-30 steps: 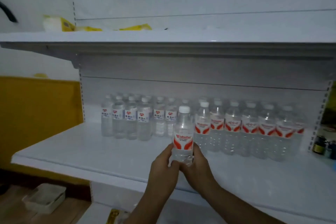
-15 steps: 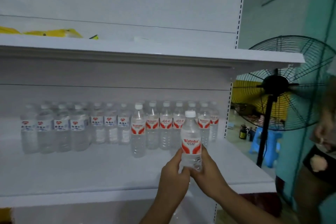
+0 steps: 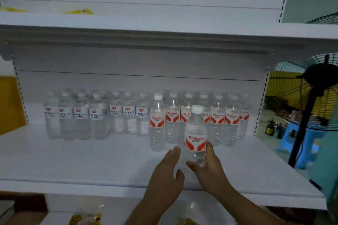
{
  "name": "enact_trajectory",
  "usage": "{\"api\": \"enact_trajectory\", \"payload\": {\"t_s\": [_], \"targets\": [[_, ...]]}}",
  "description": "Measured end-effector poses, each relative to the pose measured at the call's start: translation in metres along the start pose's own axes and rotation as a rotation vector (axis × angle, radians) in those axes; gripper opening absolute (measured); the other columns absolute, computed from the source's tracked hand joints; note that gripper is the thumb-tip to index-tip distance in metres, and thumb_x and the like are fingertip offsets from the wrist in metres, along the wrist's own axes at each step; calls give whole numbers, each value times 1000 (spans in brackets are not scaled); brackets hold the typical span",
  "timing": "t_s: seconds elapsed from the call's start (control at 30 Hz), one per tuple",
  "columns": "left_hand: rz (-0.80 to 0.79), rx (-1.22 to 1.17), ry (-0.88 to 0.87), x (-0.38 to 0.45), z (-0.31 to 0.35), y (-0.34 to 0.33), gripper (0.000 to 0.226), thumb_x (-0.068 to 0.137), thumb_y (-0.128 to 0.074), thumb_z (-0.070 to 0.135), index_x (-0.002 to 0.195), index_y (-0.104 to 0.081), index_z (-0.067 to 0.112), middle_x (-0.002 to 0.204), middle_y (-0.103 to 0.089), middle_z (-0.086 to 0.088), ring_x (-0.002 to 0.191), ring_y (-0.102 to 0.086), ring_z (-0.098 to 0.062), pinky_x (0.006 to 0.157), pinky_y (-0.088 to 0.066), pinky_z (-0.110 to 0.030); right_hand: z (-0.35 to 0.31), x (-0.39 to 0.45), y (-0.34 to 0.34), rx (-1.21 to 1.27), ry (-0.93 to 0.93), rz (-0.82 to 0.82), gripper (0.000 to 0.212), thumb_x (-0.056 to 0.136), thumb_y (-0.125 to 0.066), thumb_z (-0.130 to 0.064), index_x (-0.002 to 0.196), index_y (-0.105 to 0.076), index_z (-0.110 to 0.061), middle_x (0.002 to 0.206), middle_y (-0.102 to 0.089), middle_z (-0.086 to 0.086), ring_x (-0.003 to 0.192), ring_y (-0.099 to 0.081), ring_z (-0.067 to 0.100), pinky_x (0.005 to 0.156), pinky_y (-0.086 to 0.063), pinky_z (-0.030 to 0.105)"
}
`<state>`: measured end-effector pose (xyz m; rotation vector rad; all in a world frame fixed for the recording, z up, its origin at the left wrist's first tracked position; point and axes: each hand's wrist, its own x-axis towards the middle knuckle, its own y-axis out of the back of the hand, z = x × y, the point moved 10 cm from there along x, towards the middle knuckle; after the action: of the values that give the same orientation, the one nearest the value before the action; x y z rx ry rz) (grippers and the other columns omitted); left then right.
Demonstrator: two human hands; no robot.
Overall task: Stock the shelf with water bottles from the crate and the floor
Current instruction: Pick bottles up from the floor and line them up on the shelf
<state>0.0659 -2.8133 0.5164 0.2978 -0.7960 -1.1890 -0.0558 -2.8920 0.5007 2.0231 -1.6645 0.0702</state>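
A bottle (image 3: 195, 133) is held upright by the right hand (image 3: 206, 166), whose thumb and fingers are wrapped round its lower body below the red label. It is placed in front of the red-labelled row (image 3: 217, 118), just right of the foremost bottle of that row (image 3: 157, 124), over the shelf (image 3: 73, 160); whether its base is touching the shelf cannot be told. The left hand (image 3: 164, 175) is spread wide and flat, holding nothing, just beside the bottle on its left and apparently not touching it.

The bottle is judged full and capped, so a moderate weight is to be expected (light enough for one hand). Its thin clear plastic would likely give a little under a squeeze, and its smooth wall could slip. The ribbed lower body or the labelled waist is judged the best place to be gripped; the narrow neck would give less control. Left of the row, blue-labelled bottles (image 3: 78, 115) are stood at the back.
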Motion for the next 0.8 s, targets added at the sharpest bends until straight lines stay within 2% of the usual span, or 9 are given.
{"api": "enact_trajectory", "payload": {"t_s": [0.33, 0.4, 0.47, 0.57, 0.63, 0.7, 0.73, 0.77, 0.8], "targets": [[32, 416, -136, 11, -43, -13, 56, 89, -39, 41, 137, -48, 14, 138, -47, 10, 127, -51, -9, 103, -37, -17, 19, 72, -42, 22, 6, 31, 74, 83, -73, -21, 144, -30, -29, 140, -42, -12, 130, -42, 5, 114, -34, 31], [-75, 406, -142, 14, -49, -20, 57, 80, -39, 47, 103, -74, 8, 108, -71, 6, 96, -69, -3, 84, -48, -13, 24, 87, -48, 26, -18, 48, 76, 84, -73, -21, 145, -28, -29, 139, -35, -10, 128, -39, 4, 111, -32, 24], [-162, 427, -171, 5, -60, -37, 67, 94, -22, 48, 83, -77, 12, 95, -75, 9, 98, -60, 16, 90, -36, -3, 28, 98, -51, 52, -51, 69, 72, 85, -72, -19, 143, -31, -29, 132, -35, -12, 123, -40, 3, 104, -33, 17], [-50, 458, -383, 12, -75, -45, 58, 97, -7, 55, 126, -49, 29, 152, -14, 33, 134, -1, 23, 104, 7, 0, 37, 107, -54, 92, -108, 115, 58, 85, -69, -15, 134, -41, -28, 123, -42, -13, 120, -45, 6, 94, -33, 14], [20, 552, -452, 20, -68, -44, 56, 97, -5, 55, 145, -26, 33, 155, 1, 30, 124, -31, 24, 103, 11, -1, 41, 107, -57, 102, -140, 159, 56, 86, -68, -14, 133, -40, -27, 123, -41, -13, 118, -44, 5, 94, -34, 14], [2, 639, -405, 17, -60, -44, 67, 99, -6, 51, 122, -60, 17, 145, -43, 17, 77, -70, -4, 109, -5, -3, 40, 106, -61, 75, -162, 199, 57, 87, -67, -15, 135, -38, -26, 126, -41, -12, 119, -44, 5, 96, -35, 15], [-31, 588, -335, 17, -55, -39, 70, 99, -14, 48, 97, -72, 9, 119, -68, 4, 62, -72, -18, 53, 29, 7, 38, 106, -61, 55, -167, 227, 57, 87, -67, -15, 135, -38, -24, 128, -41, -10, 122, -44, 8, 99, -36, 17], [-77, 588, -259, 16, -54, -35, 62, 96, -30, 43, 81, -75, 3, 93, -75, -7, 59, -72, -25, 44, -47, -10, 37, 104, -61, 31, -170, 255, 57, 87, -68, -15, 135, -38, -23, 131, -42, -7, 124, -45, 12, 101, -38, 20], [-135, 533, -217, 15, -57, -35, 44, 85, -50, 36, 79, -76, 1, 83, -75, -14, 64, -72, -30, 42, -53, -33, 36, 103, -60, 12, -169, 278, 56, 86, -68, -15, 134, -39, -22, 132, -42, -4, 125, -44, 15, 101, -38, 21]]}}
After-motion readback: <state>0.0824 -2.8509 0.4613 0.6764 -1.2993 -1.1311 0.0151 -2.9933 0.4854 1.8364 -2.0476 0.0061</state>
